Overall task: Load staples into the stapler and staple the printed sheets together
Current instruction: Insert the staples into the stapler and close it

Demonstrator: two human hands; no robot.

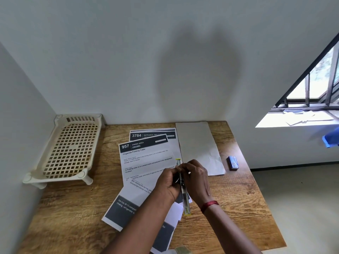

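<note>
A long clear stapler (pixel 185 197) with yellow ends lies opened flat, lengthwise, over the printed sheets (pixel 146 162) in the middle of the wooden table (pixel 73 208). My left hand (pixel 167 186) grips its left side near the far half. My right hand (pixel 197 179) pinches at the same spot from the right; whether staples sit between the fingers is hidden. A small blue staple box (pixel 232 163) rests on the table to the right of the sheets. The sheets are spread loosely, overlapping each other.
A cream plastic lattice rack (pixel 69 149) stands at the table's back left against the wall. A blank grey sheet (pixel 198 145) lies at the back right. The table's right edge drops to the floor; a window ledge (pixel 297 118) is beyond.
</note>
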